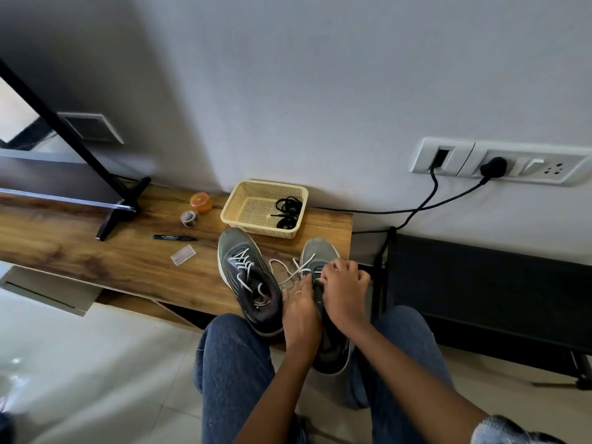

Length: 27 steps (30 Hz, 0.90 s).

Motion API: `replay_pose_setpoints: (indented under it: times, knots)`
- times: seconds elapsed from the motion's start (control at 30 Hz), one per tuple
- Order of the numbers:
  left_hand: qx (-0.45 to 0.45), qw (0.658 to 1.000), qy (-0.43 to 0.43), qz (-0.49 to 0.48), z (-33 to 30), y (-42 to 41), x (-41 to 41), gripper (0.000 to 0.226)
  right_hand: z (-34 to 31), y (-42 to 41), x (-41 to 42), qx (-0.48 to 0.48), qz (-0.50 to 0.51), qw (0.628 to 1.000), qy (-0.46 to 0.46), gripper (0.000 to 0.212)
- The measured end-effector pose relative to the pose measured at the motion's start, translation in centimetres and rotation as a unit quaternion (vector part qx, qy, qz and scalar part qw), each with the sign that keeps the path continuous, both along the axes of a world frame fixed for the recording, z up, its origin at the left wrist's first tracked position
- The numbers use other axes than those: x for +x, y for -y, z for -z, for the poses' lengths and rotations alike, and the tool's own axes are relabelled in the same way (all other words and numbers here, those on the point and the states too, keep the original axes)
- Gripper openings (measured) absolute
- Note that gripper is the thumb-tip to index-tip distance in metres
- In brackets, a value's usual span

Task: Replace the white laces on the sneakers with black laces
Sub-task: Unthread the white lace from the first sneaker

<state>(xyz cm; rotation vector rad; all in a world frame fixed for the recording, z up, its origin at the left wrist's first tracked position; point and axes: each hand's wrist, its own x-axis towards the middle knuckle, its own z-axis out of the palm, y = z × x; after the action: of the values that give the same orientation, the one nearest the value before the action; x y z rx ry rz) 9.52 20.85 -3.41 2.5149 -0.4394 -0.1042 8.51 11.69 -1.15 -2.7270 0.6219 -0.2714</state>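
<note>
Knees in blue jeans (234, 363), nearest the camera, either side of the work. Left hand (301, 312): fingers laid along the inner side of the right sneaker (323, 315), reaching forward to the eyelets and seeming to pinch the lacing there; the exact hold is hidden. Right hand (344, 286): curled over the tongue of the same sneaker, fingertips drawn together at the eyelets, apparently pinching the white lace (290, 270). Right sneaker: long axis running from the person toward the wall, toe pointing away, heel overhanging the tabletop (96, 251) edge between the knees; lace partly loosened, its free loops trailing left of the hands. The lace leads away forward and left from the fingers, so the right hand looks best placed to draw it out. Left sneaker (248, 280): just beside, parallel, toe likewise away, white lacing loose but in place. Farther on the tabletop: clear plastic case (183, 255), black marker (174, 238), tape roll (189, 218), orange lid (201, 202). Beyond the toes: yellow basket (246, 203) holding the black laces (288, 211) coiled in its right end. Rear: wall with socket plate (499, 161) and black cables (426, 203).
</note>
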Motion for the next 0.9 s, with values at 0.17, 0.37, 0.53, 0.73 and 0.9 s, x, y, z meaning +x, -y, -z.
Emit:
replay_pose_setpoints:
  times: [0.17, 0.37, 0.53, 0.73, 0.9]
  knots:
    - [-0.007, 1.000, 0.001, -0.007, -0.2, 0.4, -0.4, 0.047, -0.4, 0.4, -0.6, 0.120, 0.162, 0.976, 0.083, 0.010]
    - [-0.004, 0.999, -0.015, -0.035, 0.4, 0.2, -0.1, 0.055, -1.7, 4.0, -0.7, 0.311, 0.403, 0.854, 0.108, 0.013]
    - [-0.008, 0.999, -0.019, -0.036, 0.9, 0.2, 0.0, 0.053, -1.8, 4.2, -0.9, 0.224, 0.317, 0.919, 0.067, 0.013]
    - [-0.008, 0.999, -0.028, -0.026, 0.1, 0.0, -0.2, 0.048, -2.4, 1.8, -0.3, 0.038, 0.000, 0.999, 0.019, 0.022]
    - [-0.019, 0.999, -0.024, -0.015, -0.6, 0.0, -0.5, 0.043, -1.1, 0.3, -0.2, -0.005, -0.081, 0.990, -0.112, 0.029]
